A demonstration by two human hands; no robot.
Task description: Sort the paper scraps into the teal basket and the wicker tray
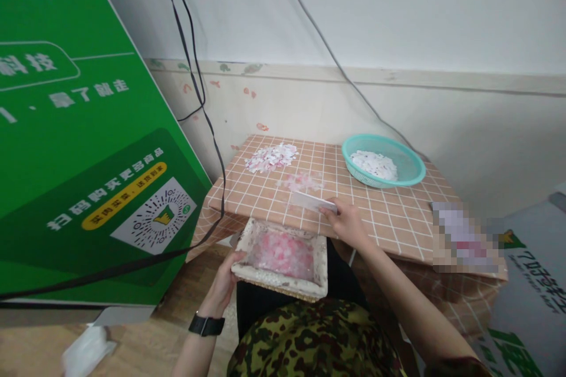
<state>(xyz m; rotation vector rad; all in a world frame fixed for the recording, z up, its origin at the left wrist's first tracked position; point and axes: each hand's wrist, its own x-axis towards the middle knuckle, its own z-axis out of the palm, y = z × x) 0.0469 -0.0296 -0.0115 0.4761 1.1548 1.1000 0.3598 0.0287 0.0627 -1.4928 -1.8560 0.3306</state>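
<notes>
My left hand (230, 274) grips the left side of a cloth-lined woven basket (283, 287), which is just below the table's front edge. Pink and whitish translucent pieces (283, 252) lie inside it. Between the fingers of my right hand (347, 221) is a flat white card (312, 201), held low over the tabletop. A thin scatter of pink and white bits (303, 182) lies on the cloth just beyond the card. Farther back on the left sits a pile of small white and pink flakes (272, 157).
A turquoise plastic basket (409, 174) with white pieces stands at the back right of the checkered table (384, 212). A large green sign (110, 129) leans in on the left, with a black strap (216, 147) hanging before it. A pale printed box (530, 283) stands at right.
</notes>
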